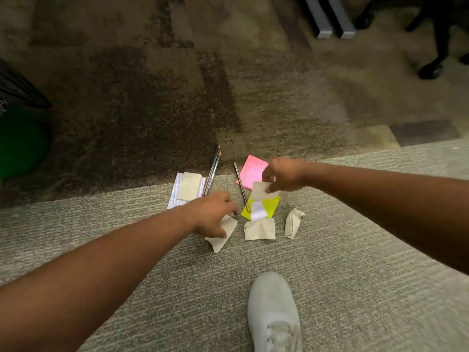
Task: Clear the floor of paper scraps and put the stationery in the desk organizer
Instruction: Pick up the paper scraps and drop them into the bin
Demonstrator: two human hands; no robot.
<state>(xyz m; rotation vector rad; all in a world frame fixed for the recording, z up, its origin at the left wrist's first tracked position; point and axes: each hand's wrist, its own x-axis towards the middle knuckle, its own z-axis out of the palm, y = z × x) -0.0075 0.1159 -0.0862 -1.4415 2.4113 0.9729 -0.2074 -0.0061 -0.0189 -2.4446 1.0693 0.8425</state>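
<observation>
Paper scraps and stationery lie together on the carpet. My right hand [281, 175] pinches a cream paper scrap [260, 190] lifted above a yellow sticky pad [270, 204]. My left hand [212, 215] reaches down onto a creased cream scrap [220, 238], fingers curled over its top edge. Two more cream scraps rest nearby: a flat creased one [260, 229] and a crumpled one [292, 223]. A small white slip [258, 214] lies on the yellow pad. A pink sticky pad [251, 171] is behind my right hand. One pencil [241, 186] and two pens [212, 171] lie on the floor.
A white printed sheet with a cream piece on it [186, 189] lies left of the pens. My white shoe [274, 313] stands near the bottom. A green bin [20, 141] is at the left, metal desk legs [330, 19] and chair castors [431, 67] at the top right.
</observation>
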